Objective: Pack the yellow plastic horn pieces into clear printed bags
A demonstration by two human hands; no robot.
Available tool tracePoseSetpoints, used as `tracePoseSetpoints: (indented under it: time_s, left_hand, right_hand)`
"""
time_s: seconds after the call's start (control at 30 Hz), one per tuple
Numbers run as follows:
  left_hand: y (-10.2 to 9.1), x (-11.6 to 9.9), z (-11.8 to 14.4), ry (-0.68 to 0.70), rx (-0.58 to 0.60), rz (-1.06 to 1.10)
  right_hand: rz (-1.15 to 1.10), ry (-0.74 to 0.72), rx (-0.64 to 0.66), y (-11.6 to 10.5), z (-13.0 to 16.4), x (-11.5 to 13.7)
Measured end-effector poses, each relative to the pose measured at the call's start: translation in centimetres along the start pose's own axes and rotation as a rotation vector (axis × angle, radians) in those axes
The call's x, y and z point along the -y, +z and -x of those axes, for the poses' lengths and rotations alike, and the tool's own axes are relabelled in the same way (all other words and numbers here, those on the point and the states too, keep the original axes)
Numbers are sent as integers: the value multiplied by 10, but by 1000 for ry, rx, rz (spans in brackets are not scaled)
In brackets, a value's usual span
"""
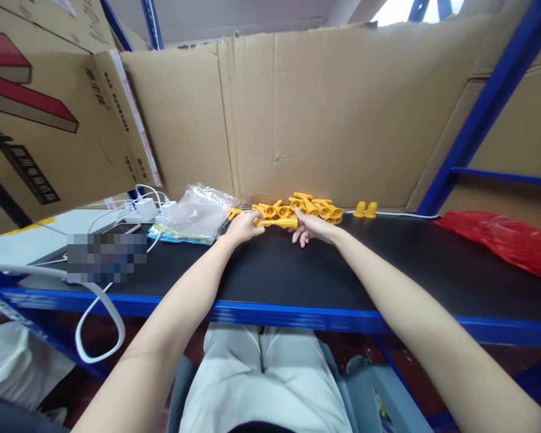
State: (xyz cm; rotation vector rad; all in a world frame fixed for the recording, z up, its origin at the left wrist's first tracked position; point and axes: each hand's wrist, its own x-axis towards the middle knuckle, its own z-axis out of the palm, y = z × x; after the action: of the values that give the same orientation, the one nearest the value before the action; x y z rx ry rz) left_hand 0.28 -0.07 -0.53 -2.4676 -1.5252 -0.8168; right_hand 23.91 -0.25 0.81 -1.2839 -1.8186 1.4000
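A heap of several small yellow plastic horn-shaped pieces [315, 208] lies at the back of the black tabletop [388, 264], against a cardboard wall. My left hand [242, 227] and my right hand [310, 227] reach out to it, and together they hold one long yellow piece [277, 222] lying level between them. The left fingers close on its left end; the right fingers rest at its right end beside the heap. Two more yellow pieces [365, 210] stand apart to the right of the heap.
A crumpled clear plastic bag [197, 211] lies left of my left hand. Further left sit white chargers and cables [144, 210]. A red plastic bag [505, 240] lies at the right. Cardboard sheets [324, 114] wall the back; a blue rack post [478, 114] rises at right.
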Motion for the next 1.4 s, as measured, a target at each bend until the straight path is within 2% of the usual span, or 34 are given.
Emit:
tracePoseSetpoints:
  time_s: [0.13, 0.37, 0.6, 0.8, 1.17, 1.4]
  left_hand:
    - [0, -1, -1, 1, -7, 10]
    - [-3, -3, 1, 0, -33, 11]
    - [-3, 1, 0, -24, -52, 15]
    - [-5, -3, 1, -13, -36, 56]
    - [-4, -5, 1, -18, -26, -11]
    - [-3, -3, 0, -23, -27, -27]
  right_hand:
    - [-60, -68, 78, -5, 8, 2]
    - [-26, -106, 67, -3, 6, 3]
    - [68, -105, 0, 0, 2, 1]
    - [107, -284, -106, -5, 3, 2]
    - [132, -157, -103, 0, 2, 5]
    - [146, -203, -71, -9, 5, 1]
